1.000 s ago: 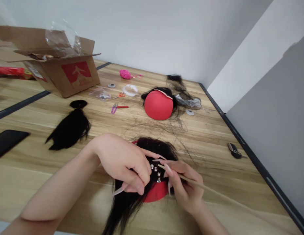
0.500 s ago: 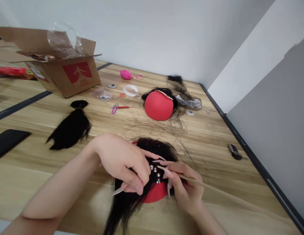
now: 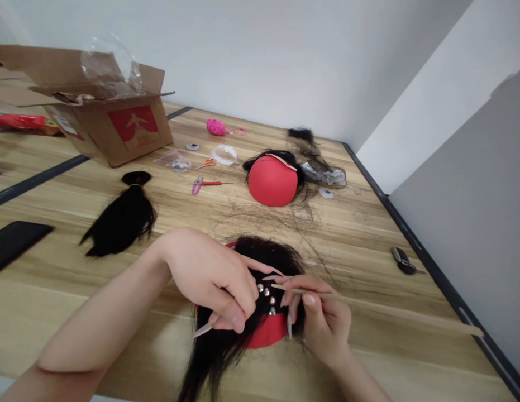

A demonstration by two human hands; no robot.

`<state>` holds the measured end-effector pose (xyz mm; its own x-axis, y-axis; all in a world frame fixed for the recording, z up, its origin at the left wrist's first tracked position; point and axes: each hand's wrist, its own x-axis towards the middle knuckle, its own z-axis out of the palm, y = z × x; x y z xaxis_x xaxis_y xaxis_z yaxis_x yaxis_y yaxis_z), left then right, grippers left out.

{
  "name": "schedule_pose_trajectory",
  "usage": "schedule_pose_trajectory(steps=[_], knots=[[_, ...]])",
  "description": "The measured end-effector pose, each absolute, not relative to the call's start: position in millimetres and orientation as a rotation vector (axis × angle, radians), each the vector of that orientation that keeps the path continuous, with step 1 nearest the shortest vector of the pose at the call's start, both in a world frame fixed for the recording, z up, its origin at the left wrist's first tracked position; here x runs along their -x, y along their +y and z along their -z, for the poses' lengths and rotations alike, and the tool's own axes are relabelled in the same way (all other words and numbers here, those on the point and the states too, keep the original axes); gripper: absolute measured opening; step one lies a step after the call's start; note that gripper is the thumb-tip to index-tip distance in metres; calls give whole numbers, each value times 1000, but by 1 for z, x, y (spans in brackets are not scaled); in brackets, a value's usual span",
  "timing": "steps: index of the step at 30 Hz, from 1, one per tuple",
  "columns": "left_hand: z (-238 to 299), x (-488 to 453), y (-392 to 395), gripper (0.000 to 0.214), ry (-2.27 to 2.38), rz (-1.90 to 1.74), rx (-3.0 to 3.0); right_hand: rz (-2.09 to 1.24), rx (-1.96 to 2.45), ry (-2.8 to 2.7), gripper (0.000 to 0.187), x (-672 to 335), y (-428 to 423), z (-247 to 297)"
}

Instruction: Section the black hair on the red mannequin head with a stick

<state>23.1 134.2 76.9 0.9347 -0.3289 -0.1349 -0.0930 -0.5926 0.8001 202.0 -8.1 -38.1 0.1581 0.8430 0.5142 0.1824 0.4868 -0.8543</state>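
A red dome-shaped form (image 3: 270,333), largely covered by long black hair (image 3: 205,360), lies at the table's near edge. Several shiny round studs (image 3: 266,292) show in the dark area between my hands. My left hand (image 3: 213,276) rests over the hair with thumb and fingers pinched on a lock of it, its index finger stretched out to the right. In my right hand (image 3: 327,321) is a thin wooden stick (image 3: 394,310), whose tip points left, just above the studs. Long nails on both hands touch or nearly meet there.
Behind stands another red dome (image 3: 272,181) with black hair. A tied hair bundle (image 3: 121,220), black phone (image 3: 17,243) and open cardboard box (image 3: 129,134) are at left. Small scissors (image 3: 207,163), a red-handled tool (image 3: 211,183) and pink yarn (image 3: 215,127) lie farther back; a car key (image 3: 402,261) at right.
The far end of the stick has swung upward, away from me. My right thumb has shifted back along it to the right. My left hand stays nearly still.
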Motion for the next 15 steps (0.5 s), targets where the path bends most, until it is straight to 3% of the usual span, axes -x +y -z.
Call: schedule_pose_trajectory(steps=[9,15], knots=[[-89,-12,127,36,-10,62,-2238,-657,971,-1293,27,-205,-4,29],[-101,-2,116,30,236,-235,-2362,-841,1029,-1120,45,-205,-2,26]])
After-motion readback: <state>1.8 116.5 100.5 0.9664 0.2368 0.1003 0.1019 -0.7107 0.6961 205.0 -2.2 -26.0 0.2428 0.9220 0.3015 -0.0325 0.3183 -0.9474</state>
